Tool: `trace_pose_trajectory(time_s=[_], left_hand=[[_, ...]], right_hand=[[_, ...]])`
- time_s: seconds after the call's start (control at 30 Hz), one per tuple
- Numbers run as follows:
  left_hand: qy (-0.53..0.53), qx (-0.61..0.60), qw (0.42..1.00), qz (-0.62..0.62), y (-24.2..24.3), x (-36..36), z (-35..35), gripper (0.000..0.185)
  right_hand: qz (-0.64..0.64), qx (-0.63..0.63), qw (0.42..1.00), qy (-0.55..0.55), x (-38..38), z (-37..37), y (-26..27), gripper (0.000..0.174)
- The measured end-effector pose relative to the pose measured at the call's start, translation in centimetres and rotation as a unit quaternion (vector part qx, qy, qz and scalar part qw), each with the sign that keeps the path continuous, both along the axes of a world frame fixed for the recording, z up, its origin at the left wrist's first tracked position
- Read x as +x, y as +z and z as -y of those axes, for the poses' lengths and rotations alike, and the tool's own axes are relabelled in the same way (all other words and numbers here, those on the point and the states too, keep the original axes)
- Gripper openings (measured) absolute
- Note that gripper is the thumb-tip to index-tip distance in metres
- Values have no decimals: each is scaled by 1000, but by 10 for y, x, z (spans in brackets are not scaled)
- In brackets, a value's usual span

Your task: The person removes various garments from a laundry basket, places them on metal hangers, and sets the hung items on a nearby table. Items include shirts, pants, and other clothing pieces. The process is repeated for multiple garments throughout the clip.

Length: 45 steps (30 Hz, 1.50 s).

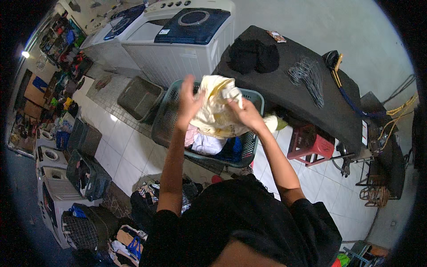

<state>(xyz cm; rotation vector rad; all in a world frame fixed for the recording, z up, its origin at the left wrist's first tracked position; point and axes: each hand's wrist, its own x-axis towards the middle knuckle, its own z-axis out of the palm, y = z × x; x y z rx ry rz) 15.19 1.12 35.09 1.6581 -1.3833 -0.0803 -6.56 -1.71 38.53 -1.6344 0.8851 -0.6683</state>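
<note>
A crumpled cream garment (213,115) with yellowish patches is held up above a grey-green plastic laundry basket (166,116). My right hand (247,113) grips it near a bunched whitish fold. Beside its left edge is my left hand (189,105), blurred, with fingers extended and thumb towards the fabric; whether it touches cannot be made out. Inside the basket lie a white cloth (208,144), a pink cloth (190,135) and a blue cloth (233,147). A pale and green piece of cloth (275,123) sticks out past my right wrist.
Twin-tub washing machines (181,50) stand beyond the basket. On the right, a dark-covered table (287,63) holds wire hangers (308,80), with a red plastic stool (312,145) below. An open grey bin (140,98) sits left; clothes (150,195) lie near my body.
</note>
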Motion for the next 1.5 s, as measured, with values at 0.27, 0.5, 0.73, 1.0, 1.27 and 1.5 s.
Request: trace_pose_trajectory(time_s=[0.27, 0.5, 0.73, 1.0, 1.27, 1.5], left_hand=[[-250, 272, 928, -35, -106, 3, -12, 67], [-2, 329, 944, 4, 34, 18, 14, 28], [-243, 218, 932, -158, -13, -83, 112, 35], [-107, 297, 920, -232, -144, -175, 155, 49], [-69, 189, 888, -415, -183, -194, 149, 54], [14, 235, 862, -449, -164, -205, 145, 41]], right_hand=[[-65, -59, 981, 172, -12, -26, -2, 48], [81, 135, 975, 157, -74, -4, 22, 38], [67, 292, 940, 161, -185, 86, -39, 45], [-118, -82, 972, -188, -317, 352, -164, 18], [-418, -264, 809, -316, -318, 529, -188, 30], [-466, -283, 802, -244, -344, 536, -172, 22]])
